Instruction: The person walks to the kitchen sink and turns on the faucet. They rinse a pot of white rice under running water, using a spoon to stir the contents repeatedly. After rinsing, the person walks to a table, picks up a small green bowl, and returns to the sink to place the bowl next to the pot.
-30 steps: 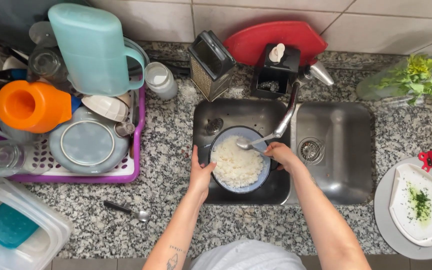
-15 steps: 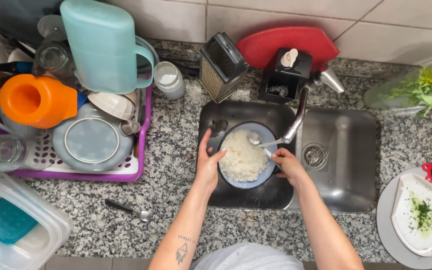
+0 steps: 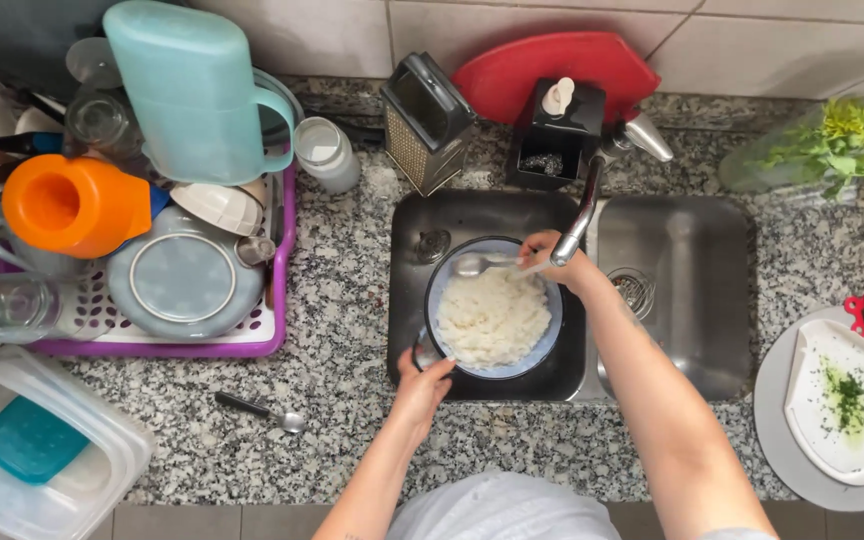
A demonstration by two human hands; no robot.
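Observation:
A blue-rimmed bowl full of white rice sits in the left basin of a steel sink. My left hand grips the bowl's near rim. My right hand holds a metal spoon by its handle, the spoon's bowl over the far edge of the rice. The tap arches just above my right hand.
A purple drying rack at left holds a pale blue jug, an orange cup and plates. A grater, a red board, a small spoon, a plastic box and a plate with a white board surround the sink.
My left hand slid from the bowl's left side to its near rim. My right hand moved the spoon up to the far edge of the rice.

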